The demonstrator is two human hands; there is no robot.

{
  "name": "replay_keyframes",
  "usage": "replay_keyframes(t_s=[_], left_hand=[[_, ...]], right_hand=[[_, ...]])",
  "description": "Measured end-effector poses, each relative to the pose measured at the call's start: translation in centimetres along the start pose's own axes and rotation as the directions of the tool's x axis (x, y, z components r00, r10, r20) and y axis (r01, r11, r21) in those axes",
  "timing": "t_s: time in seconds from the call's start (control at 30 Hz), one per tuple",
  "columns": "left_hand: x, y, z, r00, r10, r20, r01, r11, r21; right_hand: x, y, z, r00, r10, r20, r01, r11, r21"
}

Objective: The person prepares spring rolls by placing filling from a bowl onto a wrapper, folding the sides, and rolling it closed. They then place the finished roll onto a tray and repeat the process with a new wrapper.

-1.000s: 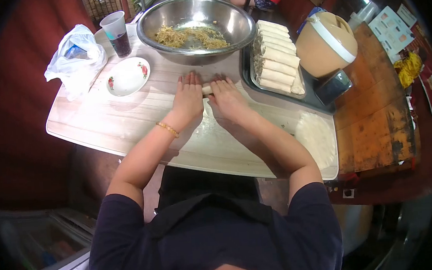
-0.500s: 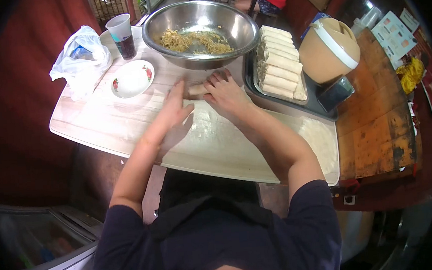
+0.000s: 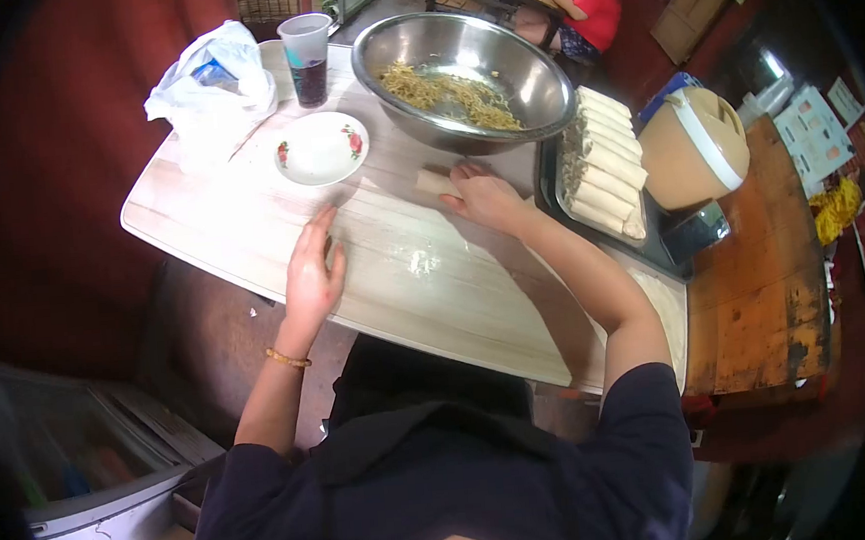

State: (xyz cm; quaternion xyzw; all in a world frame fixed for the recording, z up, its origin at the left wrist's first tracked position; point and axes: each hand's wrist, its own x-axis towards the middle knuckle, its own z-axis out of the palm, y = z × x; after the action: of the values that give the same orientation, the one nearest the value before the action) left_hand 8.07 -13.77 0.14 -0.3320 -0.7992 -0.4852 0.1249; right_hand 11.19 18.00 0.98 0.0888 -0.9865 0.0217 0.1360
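My right hand (image 3: pixel 484 195) rests on the end of a pale rolled wrapper (image 3: pixel 435 184) on the table, just below the large steel bowl (image 3: pixel 540 92). Shredded filling (image 3: pixel 450 93) lies inside that bowl. My left hand (image 3: pixel 314 268) is apart from the roll, near the table's front edge, fingers spread and holding nothing. A wet, shiny patch (image 3: pixel 420 261) shows on the table between my hands. Stacked pale rolls (image 3: pixel 606 163) fill a tray to the right of the bowl. Part of a flat wrapper (image 3: pixel 660 299) shows beyond my right forearm.
A flowered white plate (image 3: pixel 322 149), a cup with dark drink (image 3: pixel 308 63) and a white plastic bag (image 3: pixel 209 90) stand at the left. A tan cooler (image 3: pixel 695 146) and a phone (image 3: pixel 696 231) are at the right. A person in red (image 3: pixel 590 8) sits behind.
My left hand has come off the roll and moved back toward the table's front edge. My right hand stays at the roll. The whole view has shifted, moving the table's contents to the right.
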Motion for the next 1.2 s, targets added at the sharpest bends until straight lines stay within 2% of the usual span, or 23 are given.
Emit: replay_keyframes(t_s=[0.03,0.1,0.13,0.2,0.37,0.43,0.53,0.87,0.97,1.1,1.13,1.17,1.2], left_hand=[[0.0,-0.1,0.0,1.0,0.01,-0.006,-0.01,1.0,-0.011],[0.0,0.1,-0.3,1.0,-0.004,-0.025,0.003,1.0,-0.022],[0.0,0.2,-0.4,1.0,-0.011,-0.022,0.01,1.0,-0.024],[0.0,-0.1,-0.4,0.999,-0.013,-0.03,0.012,1.0,-0.021],[-0.2,-0.6,-0.4,0.997,-0.003,-0.078,0.003,1.0,0.002],[-0.2,-0.6,-0.5,0.997,-0.037,-0.061,0.037,0.999,-0.012],[-0.2,-0.8,-0.5,0.997,-0.02,-0.069,0.018,0.999,-0.03],[-0.3,-1.0,-0.5,0.996,0.011,-0.084,-0.017,0.997,-0.071],[-0.3,-0.8,-0.6,0.997,-0.007,-0.075,0.0,0.996,-0.092],[-0.3,-0.5,-0.4,0.998,-0.031,-0.062,0.023,0.992,-0.126],[-0.2,-0.4,-0.4,0.997,0.017,-0.078,-0.025,0.994,-0.103],[-0.3,-0.4,-0.3,0.998,-0.001,-0.056,-0.005,0.993,-0.116],[-0.3,-1.0,-0.1,0.998,0.038,-0.058,-0.044,0.995,-0.093]], right_hand=[[1.1,-1.2,-1.0,1.0,-0.013,0.002,0.013,1.0,-0.003],[3.5,-4.2,-3.0,0.999,0.008,0.044,-0.014,0.989,0.147],[4.9,-5.5,-3.5,0.999,-0.003,0.046,-0.004,0.989,0.146],[8.3,-7.3,-4.1,0.982,-0.089,-0.165,0.132,0.954,0.271],[15.6,-9.6,-2.6,0.975,-0.109,-0.194,0.15,0.966,0.211],[17.1,-10.3,-1.5,0.984,-0.081,-0.16,0.098,0.99,0.101],[18.0,-10.9,0.1,0.981,-0.109,-0.16,0.113,0.994,0.013],[18.3,-11.2,1.6,0.987,-0.114,-0.114,0.109,0.993,-0.051],[17.8,-11.1,0.3,0.98,-0.12,-0.157,0.113,0.992,-0.056],[14.0,-10.3,-2.8,0.973,-0.102,-0.205,0.088,0.993,-0.078],[12.4,-9.7,-3.1,0.967,-0.109,-0.23,0.09,0.992,-0.091],[10.7,-8.5,-3.3,0.971,-0.067,-0.229,0.046,0.994,-0.095],[8.8,-7.1,-3.5,0.949,-0.173,-0.262,0.126,0.974,-0.187]])
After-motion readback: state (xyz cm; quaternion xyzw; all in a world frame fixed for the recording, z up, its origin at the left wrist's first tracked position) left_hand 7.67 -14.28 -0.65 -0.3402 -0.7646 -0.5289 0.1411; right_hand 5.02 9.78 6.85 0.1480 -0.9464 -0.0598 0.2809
